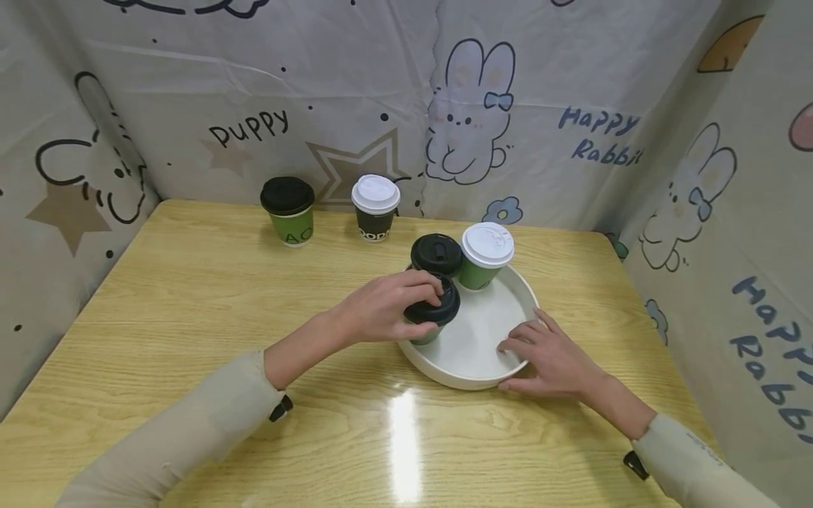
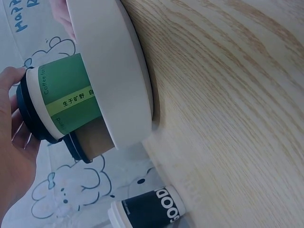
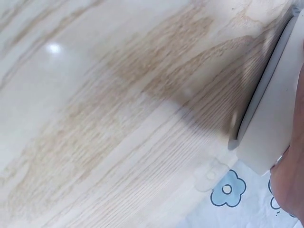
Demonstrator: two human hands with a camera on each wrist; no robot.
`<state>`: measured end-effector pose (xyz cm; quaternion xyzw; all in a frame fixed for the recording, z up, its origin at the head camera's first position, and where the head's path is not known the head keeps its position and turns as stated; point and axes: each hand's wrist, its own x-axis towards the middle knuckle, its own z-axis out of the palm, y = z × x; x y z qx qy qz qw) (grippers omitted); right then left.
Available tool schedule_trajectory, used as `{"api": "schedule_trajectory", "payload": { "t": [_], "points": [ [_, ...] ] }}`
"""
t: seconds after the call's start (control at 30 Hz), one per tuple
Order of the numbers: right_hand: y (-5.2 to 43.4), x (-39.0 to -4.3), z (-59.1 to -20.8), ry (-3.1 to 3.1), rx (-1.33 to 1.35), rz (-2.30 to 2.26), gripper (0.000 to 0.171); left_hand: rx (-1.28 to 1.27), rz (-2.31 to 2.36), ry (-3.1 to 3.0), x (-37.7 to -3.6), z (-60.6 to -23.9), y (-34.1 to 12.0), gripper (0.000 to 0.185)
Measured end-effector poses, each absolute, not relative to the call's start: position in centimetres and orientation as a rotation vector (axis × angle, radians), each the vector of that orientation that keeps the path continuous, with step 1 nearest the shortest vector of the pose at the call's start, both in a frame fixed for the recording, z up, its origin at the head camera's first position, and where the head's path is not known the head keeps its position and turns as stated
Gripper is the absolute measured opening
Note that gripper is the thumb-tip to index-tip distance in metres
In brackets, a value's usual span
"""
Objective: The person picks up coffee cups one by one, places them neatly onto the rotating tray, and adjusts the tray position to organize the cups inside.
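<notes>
My left hand (image 1: 390,307) grips the black lid of a green paper cup (image 2: 69,97), fingers curled over the lid's top and thumb at its near side. That cup stands at the left side of a round white tray (image 1: 483,335). Right behind it in the tray are a brown cup with a black lid (image 1: 437,252) and a green cup with a white lid (image 1: 486,255). My right hand (image 1: 552,356) holds the tray's right rim, fingers over the inside and thumb outside. In the right wrist view only part of this hand shows beside the tray wall (image 3: 270,128).
At the back of the wooden table (image 1: 190,317) stand a green cup with a black lid (image 1: 288,212) and a black cup with a white lid (image 1: 376,207). Printed cloth (image 1: 356,77) hangs behind the table and along both sides.
</notes>
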<state>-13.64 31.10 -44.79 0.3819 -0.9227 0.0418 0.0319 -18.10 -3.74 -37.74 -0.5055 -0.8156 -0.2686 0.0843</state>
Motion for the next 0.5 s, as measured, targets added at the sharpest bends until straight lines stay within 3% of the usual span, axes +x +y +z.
{"api": "schedule_trajectory", "payload": {
  "t": [0.5],
  "points": [
    [31.20, -13.67, -45.09, -2.822, 1.189, 0.199, 0.057, -1.518, -0.777, -2.400, -18.09, -38.13, -3.83, 0.031]
  ]
}}
